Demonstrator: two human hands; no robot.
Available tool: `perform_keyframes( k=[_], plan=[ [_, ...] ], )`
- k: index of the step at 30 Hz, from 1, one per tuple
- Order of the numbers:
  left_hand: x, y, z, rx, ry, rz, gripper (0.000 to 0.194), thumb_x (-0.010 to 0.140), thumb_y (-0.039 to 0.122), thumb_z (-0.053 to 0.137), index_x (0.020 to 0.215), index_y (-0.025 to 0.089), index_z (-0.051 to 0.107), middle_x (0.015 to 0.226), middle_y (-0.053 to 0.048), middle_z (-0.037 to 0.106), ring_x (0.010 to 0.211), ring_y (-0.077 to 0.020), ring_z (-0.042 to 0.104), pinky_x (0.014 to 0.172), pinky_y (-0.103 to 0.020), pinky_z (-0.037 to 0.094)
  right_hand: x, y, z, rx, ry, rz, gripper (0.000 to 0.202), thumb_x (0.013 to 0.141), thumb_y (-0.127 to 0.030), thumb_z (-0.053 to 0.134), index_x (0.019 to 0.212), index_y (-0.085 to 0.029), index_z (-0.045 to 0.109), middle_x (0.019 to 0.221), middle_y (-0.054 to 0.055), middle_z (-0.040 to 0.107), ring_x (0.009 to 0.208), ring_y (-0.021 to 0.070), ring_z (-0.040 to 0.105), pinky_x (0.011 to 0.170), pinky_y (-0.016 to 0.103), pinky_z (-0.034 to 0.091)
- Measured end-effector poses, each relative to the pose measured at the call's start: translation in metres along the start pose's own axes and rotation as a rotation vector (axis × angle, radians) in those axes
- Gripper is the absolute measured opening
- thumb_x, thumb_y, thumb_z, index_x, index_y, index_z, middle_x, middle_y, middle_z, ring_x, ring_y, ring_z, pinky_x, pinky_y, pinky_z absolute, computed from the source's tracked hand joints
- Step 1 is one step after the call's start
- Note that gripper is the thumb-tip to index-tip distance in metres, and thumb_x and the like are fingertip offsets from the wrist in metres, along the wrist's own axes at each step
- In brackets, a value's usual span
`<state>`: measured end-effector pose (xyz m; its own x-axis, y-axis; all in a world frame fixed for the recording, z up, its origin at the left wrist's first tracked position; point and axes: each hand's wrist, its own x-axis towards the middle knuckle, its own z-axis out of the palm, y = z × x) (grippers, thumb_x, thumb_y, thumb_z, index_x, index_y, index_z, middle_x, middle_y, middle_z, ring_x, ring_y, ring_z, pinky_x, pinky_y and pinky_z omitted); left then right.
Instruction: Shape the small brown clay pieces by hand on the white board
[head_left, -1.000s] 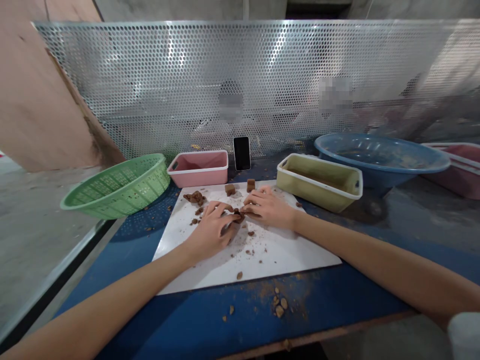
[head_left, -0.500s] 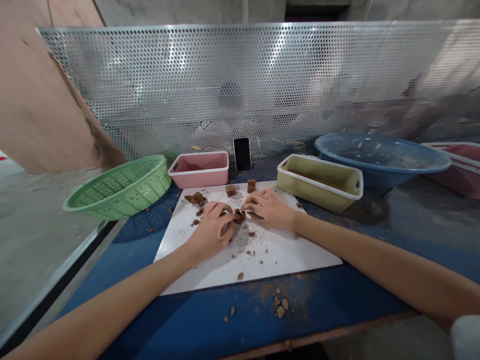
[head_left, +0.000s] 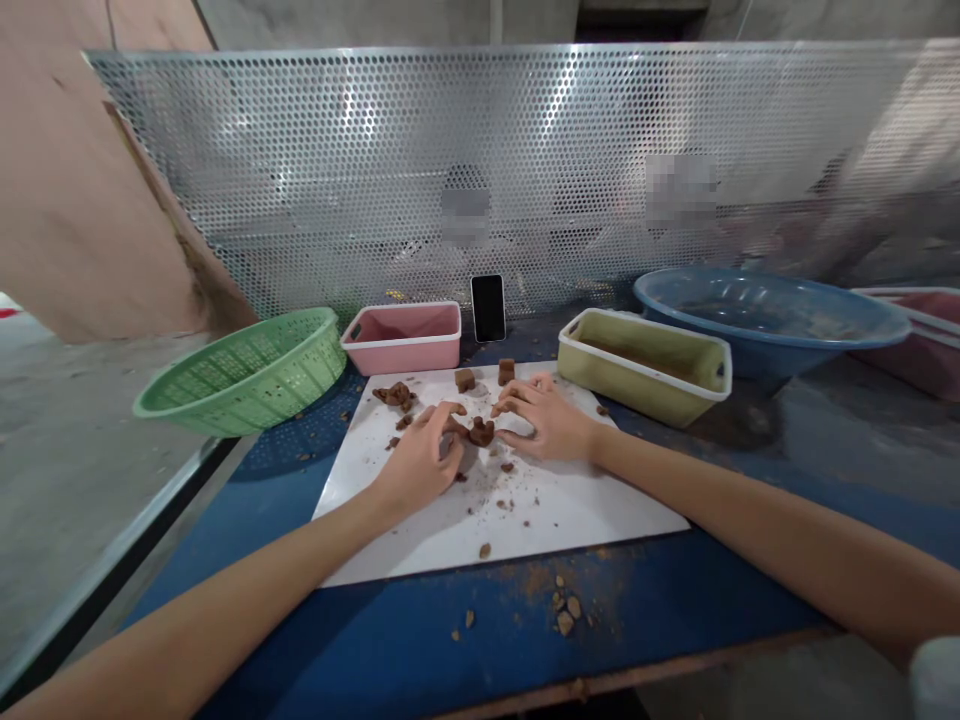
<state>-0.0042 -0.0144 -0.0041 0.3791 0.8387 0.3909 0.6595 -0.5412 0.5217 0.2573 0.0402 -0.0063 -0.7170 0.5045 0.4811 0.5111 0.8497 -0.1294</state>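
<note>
A small brown clay piece (head_left: 481,432) rests on the white board (head_left: 420,550) between my two hands. My left hand (head_left: 429,450) is at its left, fingers curled, with the fingertips at the clay's left edge. On the other side, my right hand (head_left: 541,420) has its thumb and fingers apart, close to the clay's right edge. Two brown blocks, one on the left (head_left: 465,379) and one on the right (head_left: 506,371), stand behind the hands. A rough brown lump (head_left: 394,395) lies at the board's back left, with crumbs scattered about.
Behind the board are a pink bin (head_left: 405,355), a phone (head_left: 489,308) and a yellow-green bin (head_left: 630,385). A green basket (head_left: 255,385) stands left, a blue basin (head_left: 772,320) right. Stones (head_left: 566,615) lie on the blue table near its front edge.
My fingers have drawn slightly apart around the clay piece, so more of it shows. The whole view has shifted a little.
</note>
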Motion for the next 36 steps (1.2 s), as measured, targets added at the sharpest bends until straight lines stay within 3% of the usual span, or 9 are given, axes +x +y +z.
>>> perform_keyframes(
  k=[5, 12, 17, 21, 25, 29, 36],
  plan=[
    [0.0, 0.004, -0.003, -0.027, -0.025, 0.048, 0.032, 0.096, 0.014, 0.054, 0.126, 0.025, 0.054, 0.104, -0.006, 0.08, 0.109, -0.0274, 0.074, 0.096, -0.045, 0.055, 0.003, -0.007, 0.004, 0.065, -0.029, 0.133, 0.047, 0.093, -0.059, 0.078, 0.119, -0.024, 0.063, 0.124, 0.011, 0.066, 0.121, 0.0336, 0.062, 0.105, 0.053, 0.037],
    [0.002, 0.009, -0.004, 0.012, 0.066, -0.046, 0.026, 0.094, 0.011, 0.052, 0.115, 0.024, 0.06, 0.107, -0.007, 0.076, 0.112, -0.0279, 0.069, 0.098, -0.046, 0.055, 0.005, -0.005, 0.011, 0.14, -0.047, 0.207, 0.041, 0.087, -0.056, 0.087, 0.107, -0.024, 0.07, 0.124, 0.01, 0.062, 0.127, 0.0347, 0.058, 0.109, 0.056, 0.035],
    [0.003, 0.004, 0.0, -0.003, 0.118, -0.049, 0.024, 0.094, 0.011, 0.053, 0.114, 0.023, 0.061, 0.114, -0.009, 0.071, 0.114, -0.0264, 0.069, 0.1, -0.046, 0.056, 0.006, -0.006, 0.012, 0.15, -0.021, 0.219, 0.031, 0.094, -0.053, 0.081, 0.104, -0.025, 0.073, 0.124, 0.01, 0.063, 0.125, 0.0329, 0.06, 0.109, 0.055, 0.036],
    [0.003, 0.0, 0.002, 0.025, 0.123, -0.043, 0.026, 0.093, 0.011, 0.054, 0.116, 0.022, 0.061, 0.114, -0.01, 0.07, 0.115, -0.0278, 0.068, 0.1, -0.047, 0.056, 0.005, -0.005, 0.011, 0.174, 0.01, 0.231, 0.034, 0.092, -0.05, 0.082, 0.112, -0.025, 0.07, 0.124, 0.01, 0.061, 0.123, 0.0327, 0.06, 0.109, 0.056, 0.037],
    [0.003, -0.001, 0.001, 0.038, 0.099, -0.044, 0.028, 0.092, 0.011, 0.055, 0.116, 0.023, 0.061, 0.113, -0.009, 0.07, 0.116, -0.028, 0.067, 0.099, -0.045, 0.056, 0.0, 0.001, 0.007, 0.196, 0.117, 0.19, 0.016, 0.105, -0.039, 0.063, 0.104, -0.025, 0.07, 0.121, 0.01, 0.062, 0.116, 0.0282, 0.061, 0.105, 0.055, 0.039],
    [0.003, 0.0, 0.0, 0.017, 0.052, -0.029, 0.031, 0.091, 0.009, 0.054, 0.118, 0.024, 0.06, 0.113, -0.008, 0.075, 0.12, -0.0273, 0.067, 0.101, -0.044, 0.056, -0.003, 0.004, 0.006, 0.22, 0.109, 0.107, 0.027, 0.105, -0.033, 0.059, 0.085, -0.025, 0.075, 0.113, 0.009, 0.064, 0.11, 0.0268, 0.062, 0.105, 0.057, 0.038],
    [0.002, 0.001, 0.0, 0.001, 0.008, -0.042, 0.033, 0.092, 0.008, 0.054, 0.12, 0.024, 0.058, 0.112, -0.007, 0.078, 0.114, -0.0264, 0.071, 0.101, -0.045, 0.056, -0.001, 0.002, 0.008, 0.223, 0.087, 0.101, 0.027, 0.104, -0.034, 0.059, 0.086, -0.027, 0.078, 0.113, 0.009, 0.065, 0.108, 0.0253, 0.061, 0.105, 0.056, 0.038]
  ],
)
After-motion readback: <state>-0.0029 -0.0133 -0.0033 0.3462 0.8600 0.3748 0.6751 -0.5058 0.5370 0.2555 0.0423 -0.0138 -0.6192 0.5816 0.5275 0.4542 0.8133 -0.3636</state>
